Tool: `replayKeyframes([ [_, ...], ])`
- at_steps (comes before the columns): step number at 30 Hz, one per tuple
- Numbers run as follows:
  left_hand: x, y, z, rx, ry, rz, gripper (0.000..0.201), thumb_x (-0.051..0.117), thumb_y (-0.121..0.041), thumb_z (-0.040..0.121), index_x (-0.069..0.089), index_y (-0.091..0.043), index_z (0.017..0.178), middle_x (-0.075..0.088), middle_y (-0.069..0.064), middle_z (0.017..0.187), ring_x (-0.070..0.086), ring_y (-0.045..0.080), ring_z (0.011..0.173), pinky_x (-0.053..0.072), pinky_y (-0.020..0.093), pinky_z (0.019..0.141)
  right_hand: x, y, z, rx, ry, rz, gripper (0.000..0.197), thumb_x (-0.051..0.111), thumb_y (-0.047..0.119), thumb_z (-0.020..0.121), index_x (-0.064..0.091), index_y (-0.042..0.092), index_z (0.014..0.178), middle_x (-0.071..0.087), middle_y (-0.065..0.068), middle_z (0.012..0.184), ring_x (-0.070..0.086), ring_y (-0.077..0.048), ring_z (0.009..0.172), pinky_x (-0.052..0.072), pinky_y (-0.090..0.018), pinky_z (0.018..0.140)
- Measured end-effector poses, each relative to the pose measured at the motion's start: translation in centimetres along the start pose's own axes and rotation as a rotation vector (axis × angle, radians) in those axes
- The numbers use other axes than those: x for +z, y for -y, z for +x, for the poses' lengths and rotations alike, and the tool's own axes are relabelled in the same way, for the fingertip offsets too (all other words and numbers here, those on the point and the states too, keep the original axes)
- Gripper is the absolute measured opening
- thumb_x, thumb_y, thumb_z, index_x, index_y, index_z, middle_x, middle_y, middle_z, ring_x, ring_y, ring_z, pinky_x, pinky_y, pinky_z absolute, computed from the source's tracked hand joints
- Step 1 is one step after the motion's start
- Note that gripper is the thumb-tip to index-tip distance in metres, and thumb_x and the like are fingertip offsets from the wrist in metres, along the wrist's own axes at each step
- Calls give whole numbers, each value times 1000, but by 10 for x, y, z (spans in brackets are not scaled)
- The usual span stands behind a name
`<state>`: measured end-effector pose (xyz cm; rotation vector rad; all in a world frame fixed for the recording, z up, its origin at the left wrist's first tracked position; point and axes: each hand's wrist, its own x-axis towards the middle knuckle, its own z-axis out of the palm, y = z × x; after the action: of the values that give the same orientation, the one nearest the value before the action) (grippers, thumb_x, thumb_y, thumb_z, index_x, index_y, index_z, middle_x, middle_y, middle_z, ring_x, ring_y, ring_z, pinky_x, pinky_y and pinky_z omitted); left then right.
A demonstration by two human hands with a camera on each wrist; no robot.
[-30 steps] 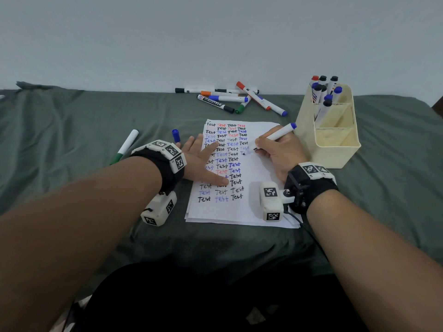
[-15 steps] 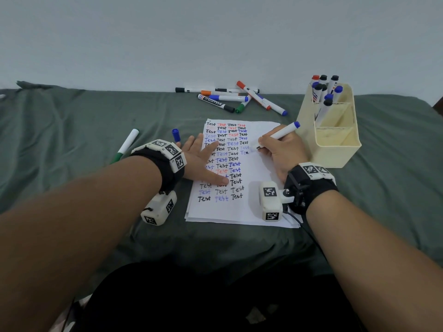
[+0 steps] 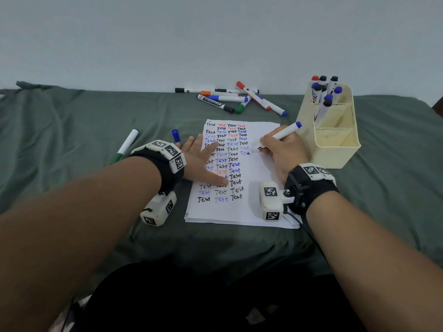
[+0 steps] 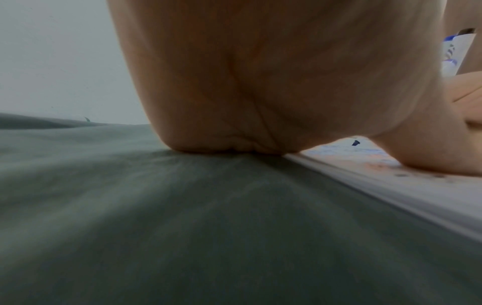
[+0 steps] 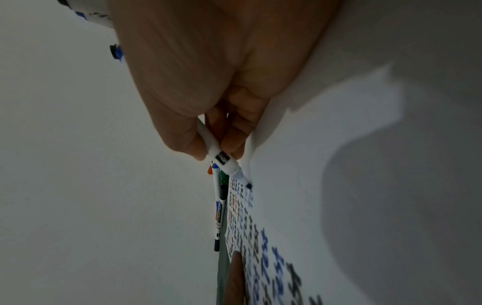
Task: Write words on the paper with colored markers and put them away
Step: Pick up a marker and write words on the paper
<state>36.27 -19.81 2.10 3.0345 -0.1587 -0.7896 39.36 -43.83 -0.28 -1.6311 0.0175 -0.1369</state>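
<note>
Your left hand lies spread, flat on the paper's left edge, frame centre. Your right hand pinches the blue marker, tip on the sheet; bare margin below. Organizer just right; loose markers beyond.

– What crowds the white sheet of paper?
– The cream plastic organizer stands just right of it; scattered markers lie at its far side.
– And left?
– A loose blue cap and a green-tipped white marker; bare green cloth beyond.
</note>
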Motion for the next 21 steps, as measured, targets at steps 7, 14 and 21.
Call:
replayKeyframes([
  [7, 1, 2, 2, 3, 0, 13, 140, 32, -107, 36, -22, -44, 149, -31, 2, 160, -24, 27, 149, -8, 56, 119, 1, 0, 2, -8, -9, -56, 21, 70, 18, 78, 67, 34, 64, 69, 8, 66, 63, -3, 60, 51, -18, 57],
  [14, 4, 3, 1, 26, -48, 11, 134, 34, -104, 45, -18, -42, 152, -27, 4, 162, -20, 28, 150, -6, 55, 120, -1, -2, 2, 77, -84, 231, 12, 79, 18, 74, 75, 27, 66, 72, 1, 71, 70, -15, 69, 57, -30, 74],
  [21, -13, 10, -7, 126, -390, 0, 83, 43, -85, 77, 44, -35, 144, 34, 1, 155, 32, 26, 142, 33, 50, 113, -3, -2, -1, 58, -37, 283, 14, 88, 34, 69, 78, 27, 76, 73, 0, 76, 64, -13, 67, 55, -27, 67],
])
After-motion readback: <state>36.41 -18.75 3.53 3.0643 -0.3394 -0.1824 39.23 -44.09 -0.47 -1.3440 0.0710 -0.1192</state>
